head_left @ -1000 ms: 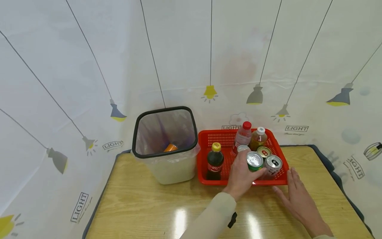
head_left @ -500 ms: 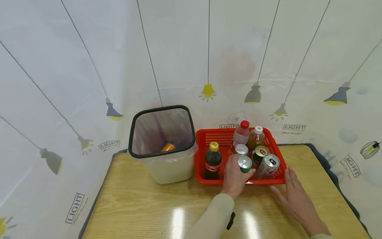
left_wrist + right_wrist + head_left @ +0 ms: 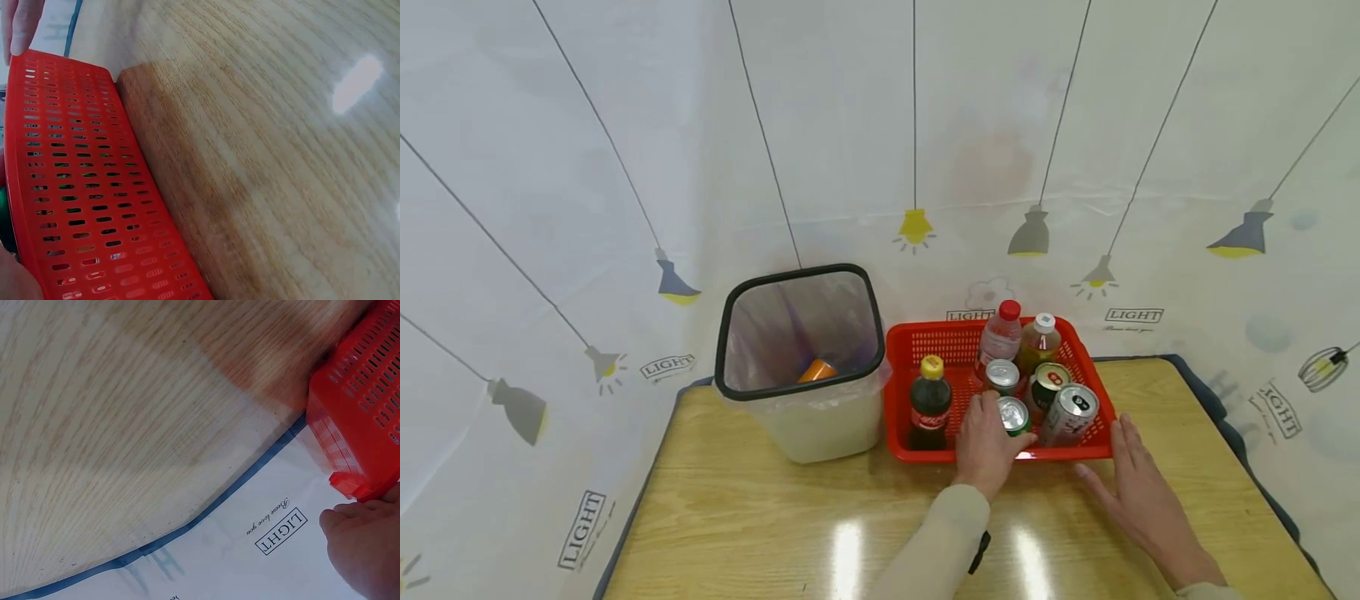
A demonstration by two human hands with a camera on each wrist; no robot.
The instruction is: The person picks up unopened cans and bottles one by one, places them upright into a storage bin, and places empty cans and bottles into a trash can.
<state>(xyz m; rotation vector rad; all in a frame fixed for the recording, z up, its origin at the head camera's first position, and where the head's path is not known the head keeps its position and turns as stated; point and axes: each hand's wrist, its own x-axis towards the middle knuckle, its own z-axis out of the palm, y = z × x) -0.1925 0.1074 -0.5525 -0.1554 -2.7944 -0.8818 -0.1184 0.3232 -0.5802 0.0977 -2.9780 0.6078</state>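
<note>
Inside the red basket [image 3: 917, 457], near its front wall, stands a green can [image 3: 1015, 418] with a silver top. My left hand [image 3: 983, 446] holds this can, fingers on its left and thumb at its front right. In the left wrist view the basket wall [image 3: 81, 187] hides most of the can. Against the basket's front right corner rests my right hand [image 3: 1150, 508], its fingers straight. Around the green can stand a silver-topped can [image 3: 1002, 375], a black can with a gold top [image 3: 1047, 385] and a silver-grey can [image 3: 1071, 414].
A cola bottle [image 3: 930, 408] with a yellow cap stands at the basket's left. Behind the cans are a red-capped bottle [image 3: 998, 342] and a white-capped bottle [image 3: 1039, 343]. Left of the basket, a lined bin [image 3: 820, 437] contains an orange item [image 3: 817, 371].
My left hand has moved the green can left and lower in the basket, away from the silver-grey can. My right hand stays at the corner. The head view has shifted slightly.
</note>
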